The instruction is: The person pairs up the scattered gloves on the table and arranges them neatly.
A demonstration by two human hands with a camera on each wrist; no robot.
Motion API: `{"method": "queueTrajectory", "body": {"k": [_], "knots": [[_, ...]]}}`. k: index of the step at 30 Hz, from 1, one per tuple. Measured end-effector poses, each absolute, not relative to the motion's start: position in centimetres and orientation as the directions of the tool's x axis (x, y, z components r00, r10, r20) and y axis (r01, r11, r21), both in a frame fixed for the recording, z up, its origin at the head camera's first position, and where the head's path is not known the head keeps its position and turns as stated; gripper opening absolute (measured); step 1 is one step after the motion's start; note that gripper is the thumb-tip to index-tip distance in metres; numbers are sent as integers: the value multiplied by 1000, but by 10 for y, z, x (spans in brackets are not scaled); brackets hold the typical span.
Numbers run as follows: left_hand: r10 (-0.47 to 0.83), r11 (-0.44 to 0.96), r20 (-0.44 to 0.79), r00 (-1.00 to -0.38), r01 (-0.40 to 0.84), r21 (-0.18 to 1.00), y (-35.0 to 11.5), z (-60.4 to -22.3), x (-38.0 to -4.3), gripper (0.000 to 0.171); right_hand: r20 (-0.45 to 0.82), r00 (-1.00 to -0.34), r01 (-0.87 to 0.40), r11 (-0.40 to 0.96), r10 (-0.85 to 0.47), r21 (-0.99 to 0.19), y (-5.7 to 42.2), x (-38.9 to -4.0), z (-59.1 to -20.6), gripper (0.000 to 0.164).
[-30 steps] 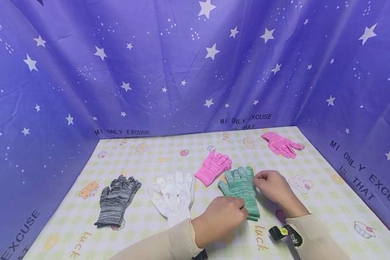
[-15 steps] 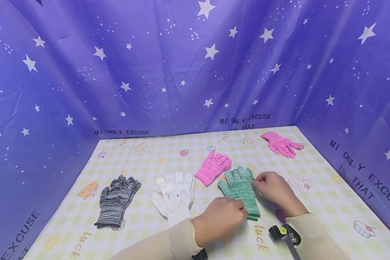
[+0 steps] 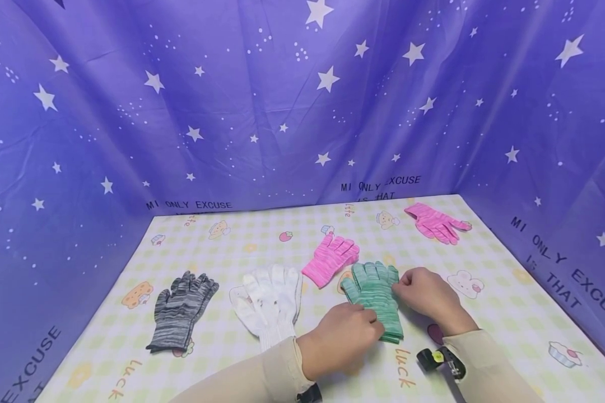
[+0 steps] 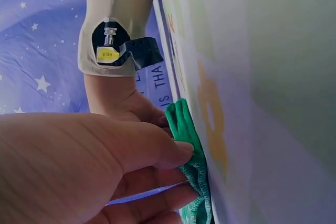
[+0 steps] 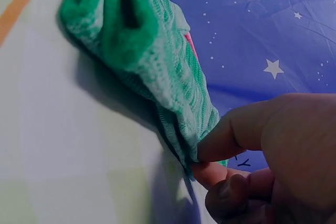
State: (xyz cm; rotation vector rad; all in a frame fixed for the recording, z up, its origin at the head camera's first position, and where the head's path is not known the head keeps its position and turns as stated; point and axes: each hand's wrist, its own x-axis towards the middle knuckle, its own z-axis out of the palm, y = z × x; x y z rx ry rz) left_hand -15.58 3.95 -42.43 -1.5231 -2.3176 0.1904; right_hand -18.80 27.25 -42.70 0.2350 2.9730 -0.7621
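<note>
Mottled green knit gloves (image 3: 375,294), layered at the cuff, lie on the table with their fingers pointing away from me. My left hand (image 3: 340,338) pinches their left edge near the cuff; in the left wrist view its thumb (image 4: 176,153) presses on the green fabric (image 4: 191,135). On the opposite side my right hand (image 3: 426,291) pinches the edge below the glove fingers. Its thumb and index finger (image 5: 233,132) meet at the fabric's side (image 5: 173,93) in the right wrist view. Part of the cuff is hidden behind my left hand in the head view.
White gloves (image 3: 272,302) and grey-black gloves (image 3: 184,310) lie to the left on the checked tablecloth (image 3: 222,369). One pink glove (image 3: 333,260) lies just behind the green ones, another pink glove (image 3: 436,224) at the back right. A starry purple curtain (image 3: 262,112) surrounds the table.
The finger end of the green gloves has shifted slightly right, towards my right hand, and the gloves lie straighter. Both hands have stayed almost in place.
</note>
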Motion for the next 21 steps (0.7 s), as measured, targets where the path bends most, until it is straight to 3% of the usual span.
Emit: {"method": "queueTrajectory", "body": {"k": [4,10,21], "knots": [[910,399,245,-335,869,-291,39,-426,-157,15,-34,-994,110,869,107,-483,272,-189,-428,18],[924,372,209,-319,874,-313,38,-425,-157,14,152,-987,-116,850,-43,-514,263,-188,-431,29],[933,357,161,-322,880,-313,36,-424,-160,13,56,-991,-137,892,-125,-430,252,-186,-433,35]]}}
